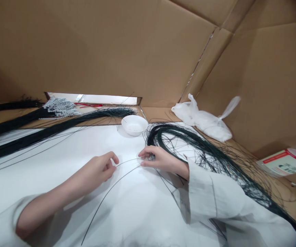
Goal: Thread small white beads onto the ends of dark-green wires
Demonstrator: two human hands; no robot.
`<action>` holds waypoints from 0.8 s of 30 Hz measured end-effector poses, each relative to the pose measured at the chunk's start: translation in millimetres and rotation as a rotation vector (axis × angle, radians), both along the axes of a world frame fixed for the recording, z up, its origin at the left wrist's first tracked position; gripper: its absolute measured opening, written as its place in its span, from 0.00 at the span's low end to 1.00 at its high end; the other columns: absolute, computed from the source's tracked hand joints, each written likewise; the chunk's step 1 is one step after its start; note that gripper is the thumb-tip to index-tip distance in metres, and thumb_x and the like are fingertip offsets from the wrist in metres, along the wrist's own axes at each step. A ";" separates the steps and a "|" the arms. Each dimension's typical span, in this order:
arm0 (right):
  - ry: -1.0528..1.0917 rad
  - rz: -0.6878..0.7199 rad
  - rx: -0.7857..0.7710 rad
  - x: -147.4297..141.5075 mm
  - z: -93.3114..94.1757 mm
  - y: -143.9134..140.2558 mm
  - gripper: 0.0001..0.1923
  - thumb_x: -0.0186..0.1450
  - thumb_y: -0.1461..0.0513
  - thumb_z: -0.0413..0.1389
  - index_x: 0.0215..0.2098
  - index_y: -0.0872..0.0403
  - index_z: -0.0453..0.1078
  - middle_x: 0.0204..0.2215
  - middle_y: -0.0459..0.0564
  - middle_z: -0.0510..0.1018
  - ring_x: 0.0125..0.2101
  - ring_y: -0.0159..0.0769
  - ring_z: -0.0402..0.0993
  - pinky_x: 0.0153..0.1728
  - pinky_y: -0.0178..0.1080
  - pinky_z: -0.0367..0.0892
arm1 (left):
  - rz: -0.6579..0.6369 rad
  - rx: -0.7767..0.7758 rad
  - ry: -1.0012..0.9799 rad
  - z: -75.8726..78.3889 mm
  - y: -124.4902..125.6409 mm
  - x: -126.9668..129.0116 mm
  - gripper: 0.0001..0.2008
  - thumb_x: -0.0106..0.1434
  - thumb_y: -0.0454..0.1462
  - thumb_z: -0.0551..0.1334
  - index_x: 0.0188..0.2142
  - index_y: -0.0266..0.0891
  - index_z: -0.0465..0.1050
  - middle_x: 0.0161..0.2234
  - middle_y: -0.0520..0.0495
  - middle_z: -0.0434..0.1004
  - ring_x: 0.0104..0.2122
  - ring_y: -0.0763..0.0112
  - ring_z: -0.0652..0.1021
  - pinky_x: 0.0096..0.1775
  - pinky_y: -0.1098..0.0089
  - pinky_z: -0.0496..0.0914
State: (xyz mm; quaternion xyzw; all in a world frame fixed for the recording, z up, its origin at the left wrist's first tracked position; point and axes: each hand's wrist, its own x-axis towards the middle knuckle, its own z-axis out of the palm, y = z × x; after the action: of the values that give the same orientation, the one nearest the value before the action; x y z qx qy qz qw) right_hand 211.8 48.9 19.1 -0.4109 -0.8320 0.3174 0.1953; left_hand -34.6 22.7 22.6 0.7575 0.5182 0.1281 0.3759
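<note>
Wire [127,161] btwn both hands' grips

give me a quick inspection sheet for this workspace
surface: white tabletop, partly covered by loose wires.
job's things: thin dark wire strand spanning both hands; curved bundle of dark green wires by the right hand.
clutter: small white round bowl; knotted white plastic bag; straight dark wire bundles at left, some with white tips; red-and-white printed packet.
grippers: left hand pinching the strand; right hand pinching its other end.
cables: nothing seen.
surroundings: brown cardboard walls enclosing the table.
</note>
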 end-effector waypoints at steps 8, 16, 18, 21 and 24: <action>-0.209 0.060 0.229 -8.4 1.8 -9.5 0.05 0.61 0.65 0.51 0.29 0.56 0.68 0.28 0.48 0.73 0.33 0.33 0.66 0.39 0.38 0.58 | 0.028 -0.353 -0.224 -2.9 16.2 -4.4 0.13 0.57 0.41 0.54 0.38 0.34 0.65 0.22 0.52 0.66 0.20 0.76 0.68 0.21 0.75 0.61; -0.041 -0.076 0.227 5.5 7.0 6.9 0.09 0.64 0.65 0.47 0.32 0.57 0.68 0.31 0.50 0.72 0.33 0.31 0.67 0.34 0.33 0.61 | 0.026 -0.402 -0.215 -2.1 24.8 -14.4 0.15 0.56 0.44 0.56 0.32 0.34 0.70 0.20 0.54 0.61 0.16 0.80 0.62 0.17 0.77 0.56; -0.049 -0.090 0.220 6.1 8.6 7.3 0.08 0.63 0.64 0.47 0.31 0.57 0.68 0.30 0.50 0.71 0.31 0.31 0.66 0.33 0.33 0.61 | 0.026 -0.384 -0.215 -1.2 23.3 -14.1 0.14 0.57 0.44 0.55 0.30 0.35 0.69 0.16 0.56 0.58 0.15 0.81 0.60 0.17 0.77 0.53; -0.050 -0.110 0.208 5.3 8.2 6.7 0.08 0.63 0.64 0.47 0.31 0.57 0.67 0.29 0.50 0.71 0.30 0.31 0.65 0.31 0.32 0.60 | 0.051 -0.353 -0.262 -2.9 20.5 -11.5 0.14 0.58 0.45 0.53 0.28 0.35 0.67 0.17 0.55 0.61 0.14 0.81 0.59 0.17 0.78 0.53; -0.038 -0.133 0.222 4.4 5.6 7.2 0.08 0.62 0.64 0.47 0.30 0.57 0.67 0.28 0.49 0.70 0.28 0.31 0.64 0.29 0.32 0.59 | 0.136 -0.287 -0.342 -7.0 18.0 -7.8 0.15 0.59 0.46 0.52 0.29 0.35 0.65 0.24 0.49 0.70 0.19 0.77 0.66 0.19 0.76 0.59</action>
State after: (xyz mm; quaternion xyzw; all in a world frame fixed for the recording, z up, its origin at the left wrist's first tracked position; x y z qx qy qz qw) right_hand 216.2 56.1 24.7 -0.4470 -0.8365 0.2018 0.2446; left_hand -42.4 40.7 15.6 0.6270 0.5098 0.2045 0.5525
